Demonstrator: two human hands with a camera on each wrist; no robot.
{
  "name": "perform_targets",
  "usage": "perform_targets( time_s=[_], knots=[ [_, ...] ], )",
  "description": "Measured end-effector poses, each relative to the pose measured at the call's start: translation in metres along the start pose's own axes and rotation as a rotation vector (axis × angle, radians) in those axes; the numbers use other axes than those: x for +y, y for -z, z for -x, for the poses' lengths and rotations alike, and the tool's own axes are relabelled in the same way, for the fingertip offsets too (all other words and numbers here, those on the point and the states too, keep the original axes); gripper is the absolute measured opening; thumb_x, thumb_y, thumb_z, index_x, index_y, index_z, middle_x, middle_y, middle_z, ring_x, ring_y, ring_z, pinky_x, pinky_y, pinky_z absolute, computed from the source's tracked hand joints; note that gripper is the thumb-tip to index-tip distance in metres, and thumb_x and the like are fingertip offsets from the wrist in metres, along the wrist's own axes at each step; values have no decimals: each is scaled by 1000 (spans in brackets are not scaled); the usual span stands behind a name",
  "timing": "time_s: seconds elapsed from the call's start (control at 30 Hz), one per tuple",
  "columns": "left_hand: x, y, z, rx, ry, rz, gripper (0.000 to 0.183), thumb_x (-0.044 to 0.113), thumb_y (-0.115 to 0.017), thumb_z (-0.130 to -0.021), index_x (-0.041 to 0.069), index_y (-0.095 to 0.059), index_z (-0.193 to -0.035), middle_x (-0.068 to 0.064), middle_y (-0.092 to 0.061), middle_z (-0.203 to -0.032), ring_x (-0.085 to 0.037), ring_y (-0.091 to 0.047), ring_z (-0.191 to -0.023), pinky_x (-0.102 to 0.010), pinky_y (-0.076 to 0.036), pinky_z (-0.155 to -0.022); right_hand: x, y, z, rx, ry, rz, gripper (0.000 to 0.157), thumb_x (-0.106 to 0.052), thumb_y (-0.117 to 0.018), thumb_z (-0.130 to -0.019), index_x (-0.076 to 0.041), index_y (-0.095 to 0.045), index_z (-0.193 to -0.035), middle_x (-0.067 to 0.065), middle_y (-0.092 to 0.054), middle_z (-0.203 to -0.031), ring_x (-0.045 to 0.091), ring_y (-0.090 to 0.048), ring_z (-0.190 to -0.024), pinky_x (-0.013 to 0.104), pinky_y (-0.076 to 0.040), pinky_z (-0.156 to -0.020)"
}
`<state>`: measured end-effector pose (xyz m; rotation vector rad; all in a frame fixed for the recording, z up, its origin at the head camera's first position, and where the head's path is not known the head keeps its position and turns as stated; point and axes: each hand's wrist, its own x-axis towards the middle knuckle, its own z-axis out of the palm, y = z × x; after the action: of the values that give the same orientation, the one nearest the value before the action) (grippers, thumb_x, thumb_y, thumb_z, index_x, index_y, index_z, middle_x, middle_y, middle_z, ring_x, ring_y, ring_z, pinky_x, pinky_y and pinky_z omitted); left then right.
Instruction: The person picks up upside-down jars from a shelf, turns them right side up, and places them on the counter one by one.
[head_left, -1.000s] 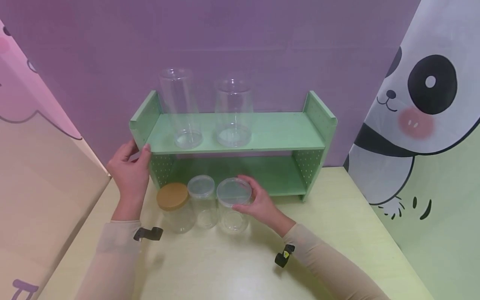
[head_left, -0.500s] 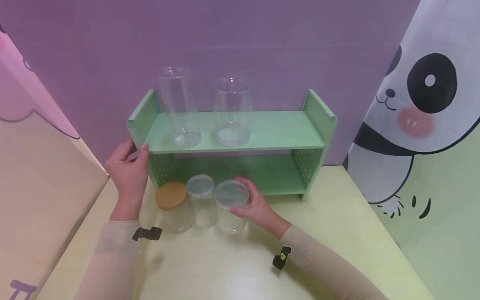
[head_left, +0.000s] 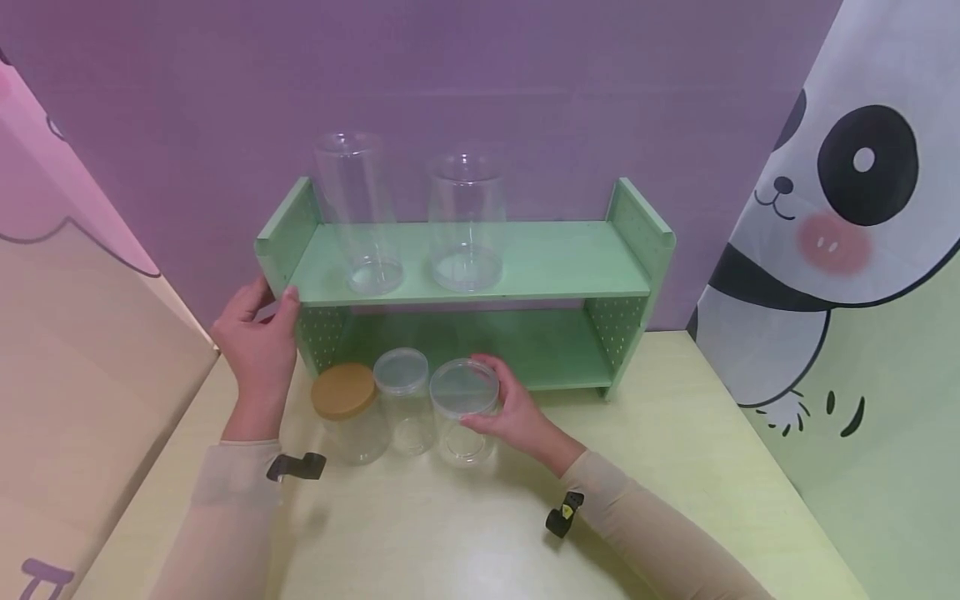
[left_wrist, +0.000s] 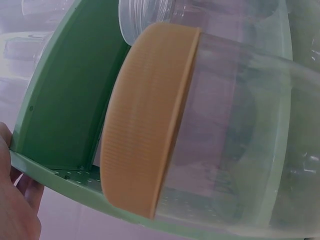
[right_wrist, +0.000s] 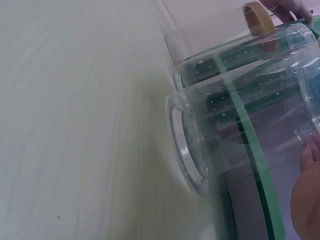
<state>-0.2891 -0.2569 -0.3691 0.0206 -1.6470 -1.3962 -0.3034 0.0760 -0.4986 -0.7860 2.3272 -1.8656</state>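
My left hand (head_left: 258,350) grips the left side panel of a green two-tier shelf (head_left: 555,258), thumb at its front edge and fingers behind. With thumb and fingers around the lid's right side, my right hand (head_left: 521,412) holds a clear jar with a translucent lid (head_left: 461,392). That jar stands upright, its base on the table in the right wrist view. Left of it are a narrower clear jar (head_left: 405,404) and a jar with a tan lid (head_left: 345,392), side by side before the shelf. The tan lid (left_wrist: 150,120) fills much of the left wrist view.
On the upper tier stand a tall clear container (head_left: 360,217) and a shorter, wider one (head_left: 467,225). The lower tier (head_left: 555,350) lies behind the jars. A purple wall (head_left: 480,100) rises behind the shelf, and the pale wooden table (head_left: 465,533) extends in front.
My right hand and the clear jar it holds have shifted slightly left, closer to the narrower jar, then stayed put. The left hand keeps its place on the shelf.
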Motion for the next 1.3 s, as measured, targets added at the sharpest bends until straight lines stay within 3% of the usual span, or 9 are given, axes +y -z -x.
perform_targets(
  time_s=[0.1, 0.3, 0.47, 0.57, 0.7, 0.8, 0.97, 1.13, 1.3],
  knots=[
    [0, 0, 1, 3, 4, -3, 33, -1, -74, -97, 3, -80, -130, 18, -69, -96, -4, -68, -95, -10, -60, -82, -2, 1, 1, -3, -7, 22, 98, -5, -96, -82, -16, -44, -165, 11, -54, -159, 38, -54, -141, 62, -47, -119],
    [-20, 1, -3, 14, 17, -16, 35, -1, -75, -97, 6, -80, -131, 19, -70, -98, -5, -68, -97, -11, -60, -83, -4, 5, 2, -2, -24, 64, 103, -9, -100, -79, -19, -46, -166, 9, -54, -161, 36, -48, -150, 67, -39, -125],
    [-25, 2, -5, 17, 28, -21, 35, -1, -76, -97, 7, -80, -131, 18, -70, -99, -5, -68, -98, -11, -60, -83, -8, 10, 2, 23, 43, 14, 98, -2, -96, -82, -10, -44, -165, 11, -52, -163, 37, -46, -153, 66, -32, -129],
    [-28, 2, -5, 13, 29, -14, 35, 0, -77, -98, 9, -81, -131, 18, -70, -99, -5, -68, -98, -11, -60, -82, -17, 15, 3, 82, 118, -15, 87, 4, -90, -85, 0, -47, -160, 19, -53, -160, 45, -48, -149, 68, -36, -127],
    [-29, 1, -6, 12, 20, -15, 34, 0, -77, -98, 8, -81, -130, 18, -69, -98, -5, -68, -98, -11, -60, -82, -39, 23, 4, 168, 275, 10, 65, 11, -84, -89, 12, -53, -146, 29, -58, -145, 44, -58, -136, 52, -48, -122],
    [-29, 1, -6, 13, 14, -23, 33, 1, -77, -98, 8, -81, -130, 18, -70, -99, -5, -69, -98, -11, -60, -83, -58, 31, 2, 218, 414, 47, 52, 14, -81, -90, 15, -58, -136, 29, -62, -133, 33, -64, -124, 35, -53, -115],
    [-29, 1, -7, 13, 8, -18, 34, 1, -77, -98, 8, -81, -131, 17, -70, -100, -4, -69, -98, -11, -60, -83, -86, 46, -8, 278, 559, 82, 41, 16, -78, -90, 14, -62, -128, 33, -63, -124, 32, -65, -117, 33, -56, -108],
    [-29, 0, -7, 15, 1, -15, 33, -1, -76, -98, 6, -80, -131, 14, -72, -102, -4, -69, -97, -11, -60, -83, -111, 59, -20, 327, 553, 181, 47, 7, -85, -91, 12, -61, -131, 28, -63, -128, 40, -63, -119, 42, -55, -109],
    [-27, 1, -6, 5, 2, -33, 31, 1, -77, -100, 6, -81, -130, 17, -70, -101, -4, -69, -98, -12, -61, -85, -132, 63, -34, 323, 460, 329, 73, -8, -96, -87, 7, -53, -144, 26, -55, -141, 38, -57, -131, 44, -52, -116]
  ],
)
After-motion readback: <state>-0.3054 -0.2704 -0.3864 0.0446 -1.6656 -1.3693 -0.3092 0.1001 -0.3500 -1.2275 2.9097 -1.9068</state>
